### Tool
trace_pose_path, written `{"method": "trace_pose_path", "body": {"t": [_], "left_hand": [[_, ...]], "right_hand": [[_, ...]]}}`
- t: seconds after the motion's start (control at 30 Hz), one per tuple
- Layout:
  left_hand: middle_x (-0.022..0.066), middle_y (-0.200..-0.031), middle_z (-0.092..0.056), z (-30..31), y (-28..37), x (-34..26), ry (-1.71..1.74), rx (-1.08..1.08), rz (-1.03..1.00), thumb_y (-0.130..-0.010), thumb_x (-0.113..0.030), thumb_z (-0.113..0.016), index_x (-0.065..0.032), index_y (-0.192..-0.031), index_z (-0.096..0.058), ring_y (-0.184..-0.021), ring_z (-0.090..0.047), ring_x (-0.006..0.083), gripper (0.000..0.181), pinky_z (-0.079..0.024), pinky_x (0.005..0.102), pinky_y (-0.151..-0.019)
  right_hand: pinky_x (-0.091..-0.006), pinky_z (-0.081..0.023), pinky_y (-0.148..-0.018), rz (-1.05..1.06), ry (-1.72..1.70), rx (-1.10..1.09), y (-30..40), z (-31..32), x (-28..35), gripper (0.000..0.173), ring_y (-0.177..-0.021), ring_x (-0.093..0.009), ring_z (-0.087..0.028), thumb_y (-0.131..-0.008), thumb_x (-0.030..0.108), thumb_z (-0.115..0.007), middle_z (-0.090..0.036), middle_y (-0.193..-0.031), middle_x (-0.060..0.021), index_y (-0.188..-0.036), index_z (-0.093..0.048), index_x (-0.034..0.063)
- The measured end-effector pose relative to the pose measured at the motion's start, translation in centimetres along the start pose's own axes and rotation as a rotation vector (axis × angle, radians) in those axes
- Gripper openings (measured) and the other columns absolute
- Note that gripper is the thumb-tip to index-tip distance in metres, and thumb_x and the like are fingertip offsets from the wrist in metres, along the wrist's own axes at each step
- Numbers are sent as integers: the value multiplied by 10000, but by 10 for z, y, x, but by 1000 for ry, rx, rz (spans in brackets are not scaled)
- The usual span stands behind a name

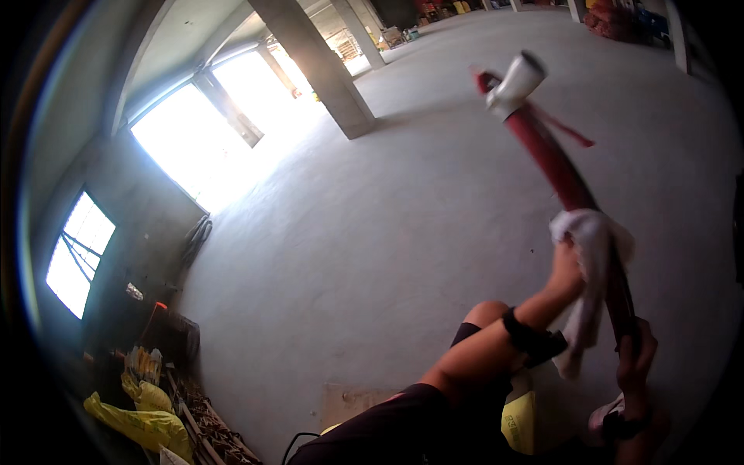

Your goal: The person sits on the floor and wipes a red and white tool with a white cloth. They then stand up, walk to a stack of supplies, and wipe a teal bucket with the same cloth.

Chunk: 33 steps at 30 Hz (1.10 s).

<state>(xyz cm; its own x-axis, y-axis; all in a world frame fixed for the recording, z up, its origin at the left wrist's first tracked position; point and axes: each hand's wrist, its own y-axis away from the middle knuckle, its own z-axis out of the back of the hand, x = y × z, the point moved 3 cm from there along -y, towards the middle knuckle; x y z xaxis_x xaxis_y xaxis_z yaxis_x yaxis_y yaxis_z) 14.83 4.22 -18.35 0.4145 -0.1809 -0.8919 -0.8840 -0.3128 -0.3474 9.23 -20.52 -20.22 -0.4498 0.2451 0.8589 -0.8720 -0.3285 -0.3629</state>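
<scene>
A long red bar [546, 157] slants across the right side, its upper end bearing a short white cylindrical part [520, 75] with a dark mouth. A thin red strip [564, 125] sticks out beside that end. My left hand [568, 253] is around the bar's middle with a white cloth [593, 273], which covers most of the fingers and hangs down. Lower down, my right hand [637, 351] grips the bar's dark lower end. Both wrists wear black straps.
Grey concrete floor [372, 250] spreads ahead, with a concrete pillar [325, 70] at the upper middle. Yellow sacks [145, 418] and a pile of rods [203, 424] lie at the lower left. A flat brown board [354, 404] is beside my legs. Red mesh sacks [610, 22] stand far off.
</scene>
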Motion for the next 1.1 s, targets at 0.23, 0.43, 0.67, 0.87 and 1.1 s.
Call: {"method": "trace_pose_path", "body": {"t": [0.23,0.43,0.67,0.87,1.1], "left_hand": [[106,-1068,-609,35,-13,-70,127,-353,68,-1006,-184,-573,-66,-1172,-497,-845,-635,186,217,-546,338,-690],[99,-895,-625,-5,-3,-98,120,-109,226,-1024,-272,-508,-57,-1088,-514,-716,-595,170,225,-497,313,-604],[104,-859,-648,-61,18,-43,265,-236,256,-988,-217,-505,-25,-994,-577,-731,-628,179,205,-517,318,-623],[54,-875,-643,-96,32,23,135,-36,116,-948,-151,-565,-20,-1007,-603,-777,-617,143,149,-513,304,-654],[60,-988,-660,-102,25,42,94,221,161,-921,-163,-624,-25,-1096,-604,-913,-637,164,224,-530,329,-772]], "right_hand": [[-384,-443,-746,33,206,126,18,14,-9,360,-806,-242,-554,-943,275,-614,-598,-887,-125,-1177,-570,6],[-417,-443,-770,26,313,66,27,5,-21,271,-808,-305,-557,-962,234,-593,-610,-900,-154,-1122,-573,17],[-358,-436,-591,72,119,3,-2,7,8,210,-628,-243,-571,-988,229,-552,-588,-717,-120,-1007,-564,20],[-360,-455,-607,79,-30,-107,-27,4,12,251,-671,-219,-600,-1012,244,-514,-615,-765,-130,-1013,-560,-3],[-372,-495,-710,105,-5,-200,-35,8,8,257,-817,-252,-645,-1014,229,-510,-646,-899,-163,-1055,-570,-18]]}}
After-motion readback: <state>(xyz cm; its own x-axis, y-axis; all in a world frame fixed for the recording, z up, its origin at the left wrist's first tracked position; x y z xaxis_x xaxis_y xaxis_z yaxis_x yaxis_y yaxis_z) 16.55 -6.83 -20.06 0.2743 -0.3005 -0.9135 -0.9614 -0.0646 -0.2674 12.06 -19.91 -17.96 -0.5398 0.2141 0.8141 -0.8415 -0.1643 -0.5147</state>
